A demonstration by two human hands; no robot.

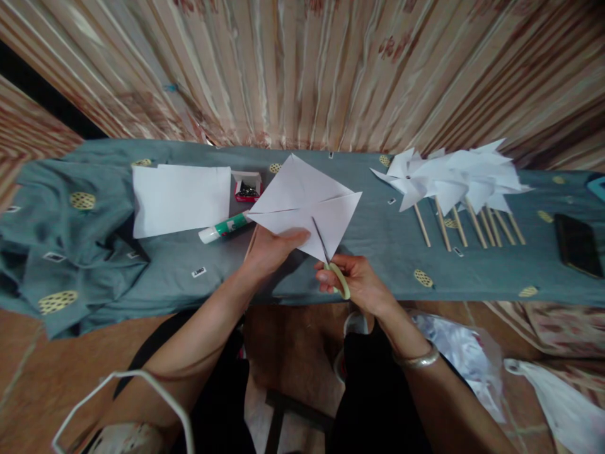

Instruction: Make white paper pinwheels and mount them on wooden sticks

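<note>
A white square of paper is held up over the table, turned corner-down, with slits running in from its left and right corners. My left hand grips its lower left edge, the thumb lying on top. In my right hand is a pair of scissors with pale yellow-green handles. Their blade lies across the lower part of the paper, pointing from the bottom corner toward the middle. Just left of the paper are a green and white glue stick and a small red and white box of dark metal pieces.
A stack of white paper lies at the left on the green tablecloth. Several white paper pinwheels on wooden sticks rest at the right, then a dark phone. Bunched cloth covers the left end. A pleated curtain hangs behind.
</note>
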